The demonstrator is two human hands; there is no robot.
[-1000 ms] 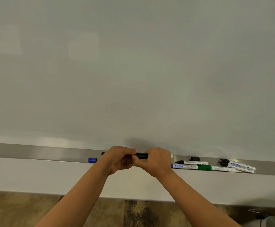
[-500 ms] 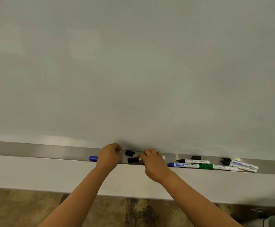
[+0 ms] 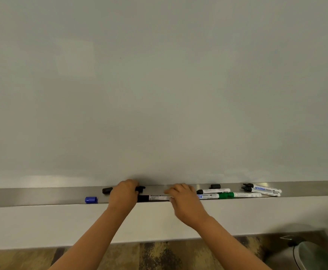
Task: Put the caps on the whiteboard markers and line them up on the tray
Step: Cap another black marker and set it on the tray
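Note:
A metal tray runs along the bottom of the whiteboard. My left hand is curled over the tray, its fingertips pinching a small black cap. A white marker with a black cap lies in the tray between my hands. My right hand touches its right end with loosely extended fingers. Another black piece and a blue cap lie left of my left hand. To the right lie a black-capped marker, a blue marker, a green marker, a loose black cap and two uncapped markers.
The whiteboard fills the view above the tray. A white ledge juts out below it. Patterned carpet shows underneath, with a grey bin at the lower right.
My hands, joined on one marker a second ago, have parted. That capped marker now lies in the tray. My left hand has shifted right onto the small black cap.

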